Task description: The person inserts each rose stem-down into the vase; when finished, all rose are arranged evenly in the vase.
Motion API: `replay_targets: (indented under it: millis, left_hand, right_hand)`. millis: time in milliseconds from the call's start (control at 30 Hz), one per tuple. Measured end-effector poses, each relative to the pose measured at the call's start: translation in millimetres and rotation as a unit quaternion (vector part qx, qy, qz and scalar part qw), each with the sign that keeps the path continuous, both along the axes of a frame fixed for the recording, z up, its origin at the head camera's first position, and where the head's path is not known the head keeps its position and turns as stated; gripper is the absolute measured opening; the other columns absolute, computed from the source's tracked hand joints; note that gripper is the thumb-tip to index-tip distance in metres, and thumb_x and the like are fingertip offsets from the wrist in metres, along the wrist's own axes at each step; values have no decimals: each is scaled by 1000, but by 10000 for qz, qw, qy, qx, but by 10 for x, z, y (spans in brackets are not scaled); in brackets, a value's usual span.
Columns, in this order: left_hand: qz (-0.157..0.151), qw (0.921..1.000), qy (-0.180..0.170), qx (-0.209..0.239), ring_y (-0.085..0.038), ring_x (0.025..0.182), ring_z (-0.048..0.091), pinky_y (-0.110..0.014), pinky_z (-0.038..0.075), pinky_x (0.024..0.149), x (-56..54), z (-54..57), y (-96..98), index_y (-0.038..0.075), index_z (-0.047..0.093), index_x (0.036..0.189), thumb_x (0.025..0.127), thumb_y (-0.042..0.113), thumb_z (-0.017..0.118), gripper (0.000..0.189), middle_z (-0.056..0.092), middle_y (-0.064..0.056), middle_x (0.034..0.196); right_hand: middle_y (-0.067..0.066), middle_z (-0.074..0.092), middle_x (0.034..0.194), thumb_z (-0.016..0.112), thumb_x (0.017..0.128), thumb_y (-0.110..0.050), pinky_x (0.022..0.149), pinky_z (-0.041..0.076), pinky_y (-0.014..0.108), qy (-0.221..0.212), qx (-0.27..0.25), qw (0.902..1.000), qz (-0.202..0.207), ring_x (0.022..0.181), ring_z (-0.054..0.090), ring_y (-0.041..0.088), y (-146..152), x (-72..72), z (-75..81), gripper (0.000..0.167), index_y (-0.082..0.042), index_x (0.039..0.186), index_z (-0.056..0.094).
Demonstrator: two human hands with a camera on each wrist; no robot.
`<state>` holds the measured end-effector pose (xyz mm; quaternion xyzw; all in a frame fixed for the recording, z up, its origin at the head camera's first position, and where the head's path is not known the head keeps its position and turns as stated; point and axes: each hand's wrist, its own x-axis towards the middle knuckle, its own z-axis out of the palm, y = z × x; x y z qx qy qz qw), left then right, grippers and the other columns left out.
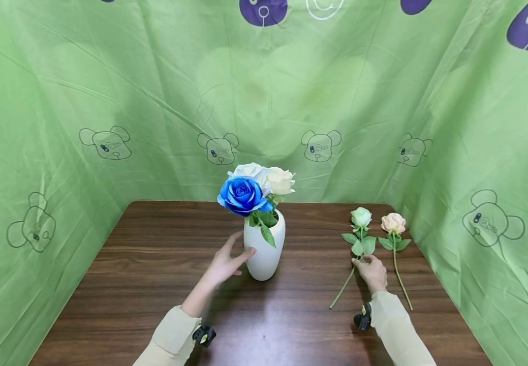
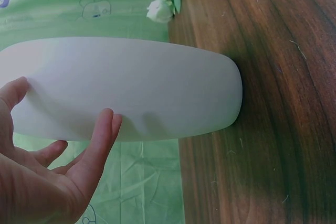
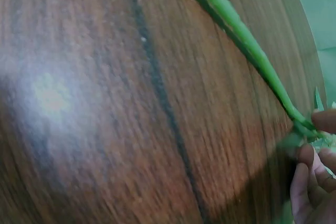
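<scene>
A white vase [image 1: 264, 254] stands upright on the table, holding a blue rose [image 1: 243, 195], a cream rose [image 1: 280, 181] and a pale bluish-white rose [image 1: 251, 172]. My left hand [image 1: 225, 262] is at the vase's left side, fingers spread and fingertips right at its wall [image 2: 131, 87]. To the right, a pale green rose [image 1: 361, 217] lies on the table. My right hand [image 1: 372, 272] pinches its stem [image 3: 252, 51] just below the leaves, thumb and fingers meeting around it. The flower head is mostly hidden in the right wrist view.
A pink rose [image 1: 394, 223] lies just right of my right hand, its stem pointing toward me. The brown wooden table [image 1: 154, 284] is bordered by green curtains [image 1: 264, 101] with printed bear faces at the back and both sides.
</scene>
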<state>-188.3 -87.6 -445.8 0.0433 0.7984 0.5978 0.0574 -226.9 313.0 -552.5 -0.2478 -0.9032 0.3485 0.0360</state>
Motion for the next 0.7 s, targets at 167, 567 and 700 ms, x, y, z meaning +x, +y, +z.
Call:
replay_targets:
  millis: [167,567,700]
  left_hand:
    - [15,10000,-14,3,-27,77,57,-34,52,50,1,9,2,21,33,134,79,43,63,66,46,-17,120]
    - [9,10000,-31,15,-26,77,57,-33,52,49,10,14,-1,21,33,134,79,43,63,66,46,-17,120]
    - [-13,10000,-5,71,-31,81,58,-33,52,49,5,8,-4,20,33,134,79,43,63,66,46,-16,119]
  right_hand:
    - [21,52,112,58,79,-33,67,40,54,-215,147,9997,-37,96,46,44,-53,3,53,44,-10,116,53]
    - [16,64,91,62,80,-17,73,44,42,824,-289,9954,403,78,60,30,-107,-68,104,37,-1,111,52]
    - [16,65,85,65,77,-9,57,50,27,1445,-1191,9806,587,54,61,16,-155,-113,96,41,1,113,48]
